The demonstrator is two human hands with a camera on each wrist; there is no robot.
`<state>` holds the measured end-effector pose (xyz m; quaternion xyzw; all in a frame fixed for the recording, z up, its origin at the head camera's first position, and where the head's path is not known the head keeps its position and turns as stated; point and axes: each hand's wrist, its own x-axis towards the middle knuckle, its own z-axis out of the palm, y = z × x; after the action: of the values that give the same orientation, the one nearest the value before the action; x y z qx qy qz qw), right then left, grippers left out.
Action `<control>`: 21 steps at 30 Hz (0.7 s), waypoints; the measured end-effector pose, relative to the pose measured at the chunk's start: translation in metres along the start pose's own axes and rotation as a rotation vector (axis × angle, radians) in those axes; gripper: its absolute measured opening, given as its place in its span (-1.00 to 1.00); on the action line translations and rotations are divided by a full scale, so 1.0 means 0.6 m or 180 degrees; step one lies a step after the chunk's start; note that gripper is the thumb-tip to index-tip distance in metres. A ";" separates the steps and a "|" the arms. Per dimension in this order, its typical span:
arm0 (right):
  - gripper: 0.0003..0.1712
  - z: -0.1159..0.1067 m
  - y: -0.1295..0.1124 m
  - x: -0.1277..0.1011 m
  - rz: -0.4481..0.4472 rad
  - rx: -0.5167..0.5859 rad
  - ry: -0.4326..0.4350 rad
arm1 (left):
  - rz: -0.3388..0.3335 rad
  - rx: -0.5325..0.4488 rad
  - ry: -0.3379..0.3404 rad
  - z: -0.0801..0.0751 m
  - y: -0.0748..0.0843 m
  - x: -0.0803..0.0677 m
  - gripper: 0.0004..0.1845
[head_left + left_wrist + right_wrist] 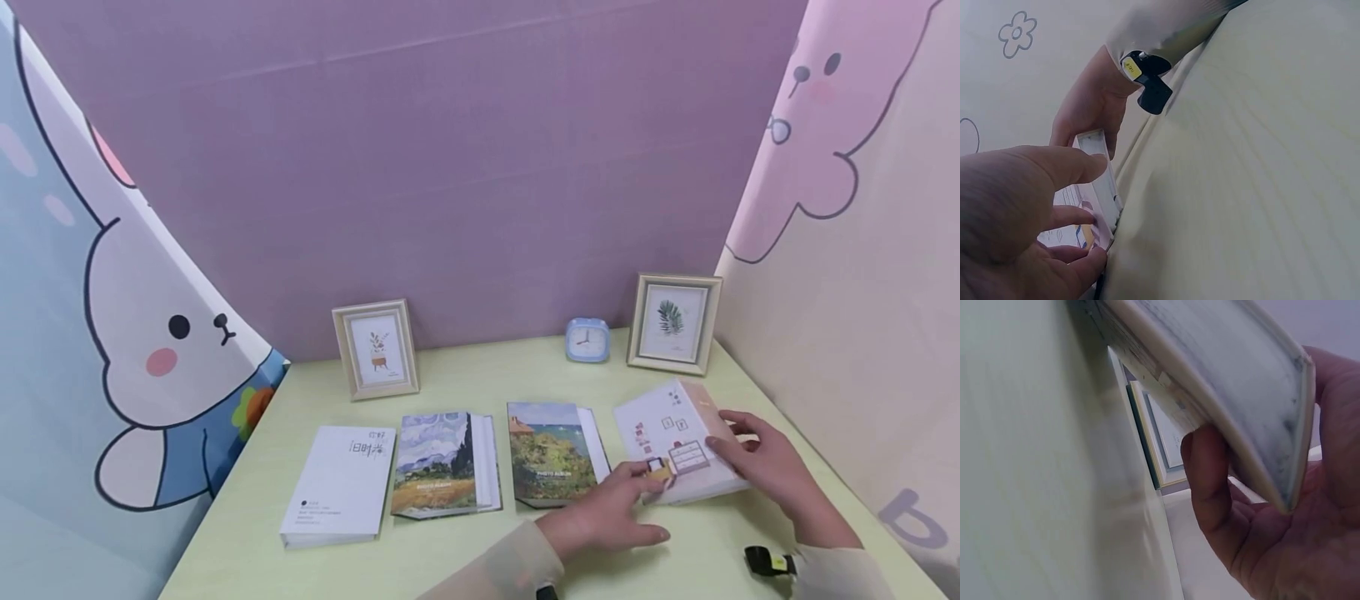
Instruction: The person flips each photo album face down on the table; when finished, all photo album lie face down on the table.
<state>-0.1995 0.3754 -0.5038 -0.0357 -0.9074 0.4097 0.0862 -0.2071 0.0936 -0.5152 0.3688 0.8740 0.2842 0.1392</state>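
A white album-like book [660,442] with small drawn furniture on its cover and a pinkish spine lies at an angle at the right of the table. My right hand [768,467] grips its right side; the right wrist view shows the book's edge [1235,381] between thumb and fingers. At the lower left corner, fingers of my left hand [607,517] touch the book, while the thumb is spread away from it in the head view. Left of that hand lies a landscape-covered photo album [551,450].
Farther left are a second painted photo album [435,458] and a white album [341,479]. Along the back stand a plant-picture frame [377,350], a blue clock [587,340] and a leaf-picture frame [672,325]. A purple backdrop [450,183] and printed side panels enclose the table [247,558].
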 end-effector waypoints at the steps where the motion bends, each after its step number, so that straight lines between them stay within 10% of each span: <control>1: -0.22 -0.001 0.001 0.000 0.0014 -0.0053 -0.0009 | -0.0020 -0.0005 0.0009 0.001 0.001 0.000 -0.28; 21: -0.13 0.002 0.027 0.017 0.0093 -0.0528 -0.0426 | 0.0017 0.0204 0.0094 0.003 0.005 -0.003 -0.32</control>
<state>-0.2099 0.3866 -0.5154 -0.0284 -0.9414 0.3358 0.0161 -0.2033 0.0949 -0.5149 0.3712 0.8836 0.2619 0.1136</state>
